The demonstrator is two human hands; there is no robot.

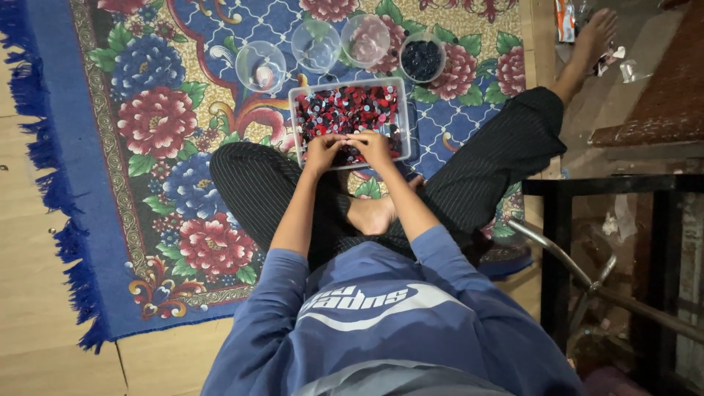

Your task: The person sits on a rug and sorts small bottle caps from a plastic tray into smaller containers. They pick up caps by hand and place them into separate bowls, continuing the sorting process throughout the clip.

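The person sits cross-legged on a floral rug [158,139] whose blue fringed edge runs down the left side onto bare pale floor, where there is open room; to the right the space is tighter, hemmed by a dark metal frame [557,242] and a curved chrome tube [561,257]. Just in front of the knees lies a clear rectangular plastic tray [297,117], its near rim touching the person's legs, filled with small flat red, black and blue pieces [352,106] (too small to tell their exact kind). Beyond the tray's far edge stand four round clear cups in a loose arc: three cups [317,45] look nearly empty, and the rightmost cup [422,57] holds dark blue pieces. The left hand [323,152] and right hand [372,147] rest side by side at the tray's near edge, almost touching, palms down and fingers curled into the pieces; the fingertips seem pinched together among them, but whether either actually holds a piece cannot be told. Both forearms reach forward from blue sleeves, elbows bent, over the crossed legs in dark pinstriped trousers [257,191].
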